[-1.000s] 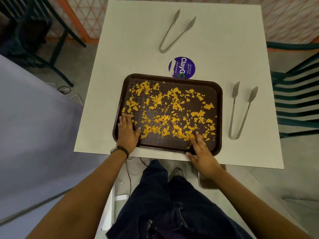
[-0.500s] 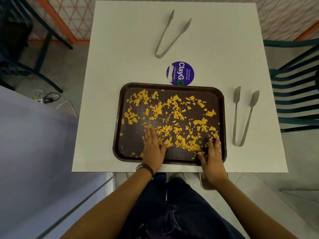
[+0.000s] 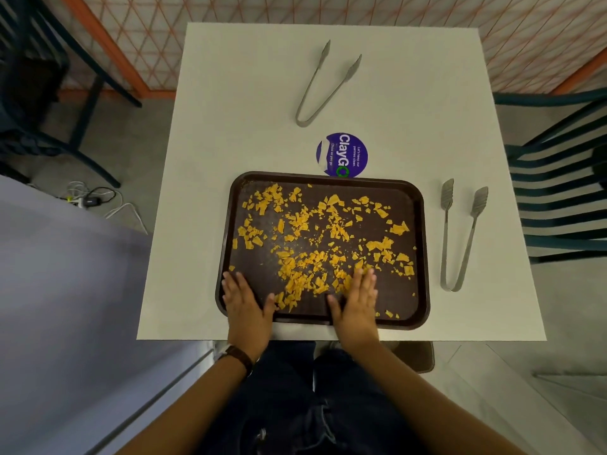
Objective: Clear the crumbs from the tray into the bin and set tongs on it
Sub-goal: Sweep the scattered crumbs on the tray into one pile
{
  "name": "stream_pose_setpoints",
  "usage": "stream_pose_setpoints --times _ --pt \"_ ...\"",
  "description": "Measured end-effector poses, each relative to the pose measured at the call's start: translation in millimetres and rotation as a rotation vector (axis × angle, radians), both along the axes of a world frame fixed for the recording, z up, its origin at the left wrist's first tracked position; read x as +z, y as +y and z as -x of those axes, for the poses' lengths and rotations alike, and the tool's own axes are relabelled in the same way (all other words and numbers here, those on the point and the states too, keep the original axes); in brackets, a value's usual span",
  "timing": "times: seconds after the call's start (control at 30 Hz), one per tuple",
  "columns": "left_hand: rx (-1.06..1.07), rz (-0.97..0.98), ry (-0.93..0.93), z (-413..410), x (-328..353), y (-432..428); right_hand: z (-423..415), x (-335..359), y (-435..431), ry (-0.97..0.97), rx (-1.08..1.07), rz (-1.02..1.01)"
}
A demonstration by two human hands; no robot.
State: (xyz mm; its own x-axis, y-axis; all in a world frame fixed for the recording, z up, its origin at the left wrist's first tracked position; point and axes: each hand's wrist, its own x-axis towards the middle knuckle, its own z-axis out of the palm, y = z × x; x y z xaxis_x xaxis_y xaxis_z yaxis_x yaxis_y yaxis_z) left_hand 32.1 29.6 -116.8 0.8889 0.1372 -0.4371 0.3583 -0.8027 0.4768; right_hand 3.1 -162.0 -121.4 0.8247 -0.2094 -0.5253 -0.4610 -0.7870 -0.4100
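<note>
A dark brown tray [image 3: 417, 205] lies on the white table [image 3: 210, 198], strewn with orange crumbs [image 3: 315, 244]. My left hand [image 3: 248, 302] lies flat on the tray's near left corner, fingers straight. My right hand [image 3: 356, 298] lies flat on the tray's near middle, fingers straight and touching crumbs. One pair of metal tongs [image 3: 460, 234] lies on the table just right of the tray. A second pair of tongs [image 3: 323, 85] lies at the far side of the table. No bin is in view.
A round purple sticker [image 3: 341, 154] sits on the table behind the tray. A dark slatted chair [image 3: 558, 198] stands at the right. A chair frame [image 3: 49, 93] and cables [image 3: 88, 200] are on the floor at the left. A grey surface [image 3: 65, 307] fills the near left.
My left hand went from the tray's near middle back to its near left corner. My right hand moved left from the near right corner to the near middle, pushing crumbs along.
</note>
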Motion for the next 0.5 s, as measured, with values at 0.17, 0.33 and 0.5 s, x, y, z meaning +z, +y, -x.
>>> stream_pose_setpoints --times 0.17,0.33,0.5 --pt "-0.017 -0.069 0.035 4.4 -2.1 -1.1 -8.2 6.8 32.6 -0.083 0.11 -0.219" --pt "-0.045 -0.186 0.108 1.2 -4.0 -25.2 -0.5 15.1 12.9 -0.066 0.029 -0.119" --pt "-0.114 -0.111 0.181 -6.3 -2.7 -66.0 20.5 20.5 -39.1 0.019 -0.128 0.078"
